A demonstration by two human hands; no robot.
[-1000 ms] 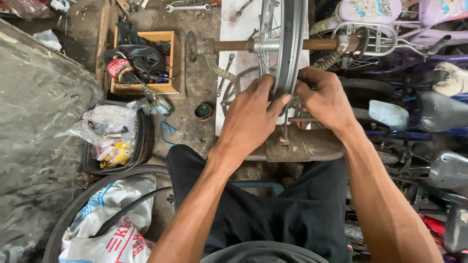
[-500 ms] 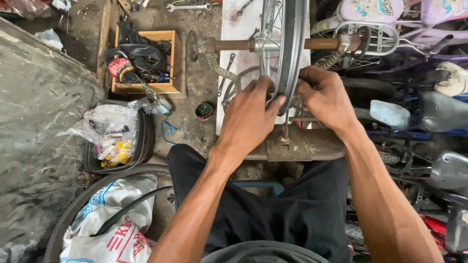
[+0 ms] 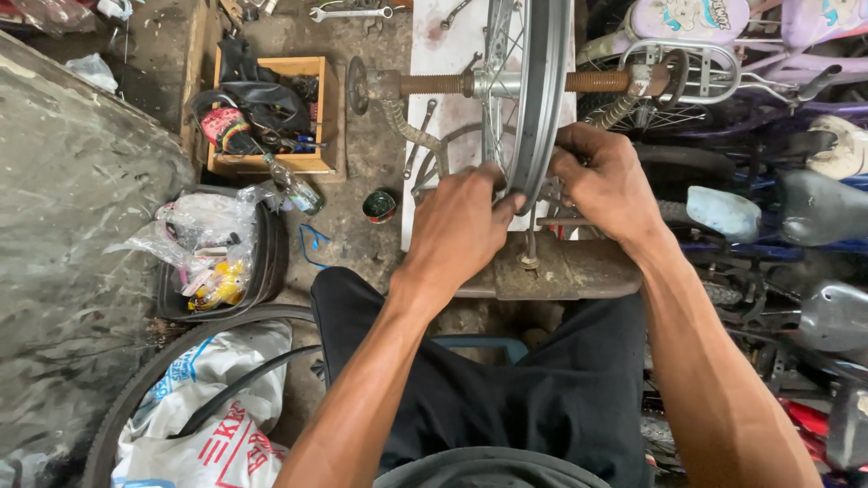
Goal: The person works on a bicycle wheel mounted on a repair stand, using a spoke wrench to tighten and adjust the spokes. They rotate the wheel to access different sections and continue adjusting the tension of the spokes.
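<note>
A bare metal bicycle wheel rim (image 3: 542, 81) with thin spokes stands upright on a rusty truing stand, its axle (image 3: 506, 83) running left to right. My left hand (image 3: 461, 226) grips the near edge of the rim from the left, fingers curled against it. My right hand (image 3: 608, 181) holds the rim from the right side, fingers closed near the spokes. The stand's rusty base (image 3: 561, 271) lies just in front of my knees.
A wooden box (image 3: 321, 117) of tools and rubber sits at the left, with a tub of plastic bags (image 3: 217, 253) below it. A tyre (image 3: 181, 361) and printed sack lie at bottom left. Bicycles (image 3: 768, 181) crowd the right. Spanners (image 3: 348, 13) lie on the floor.
Both hands stay on the rim with only slight finger shifts. The view has nudged a little.
</note>
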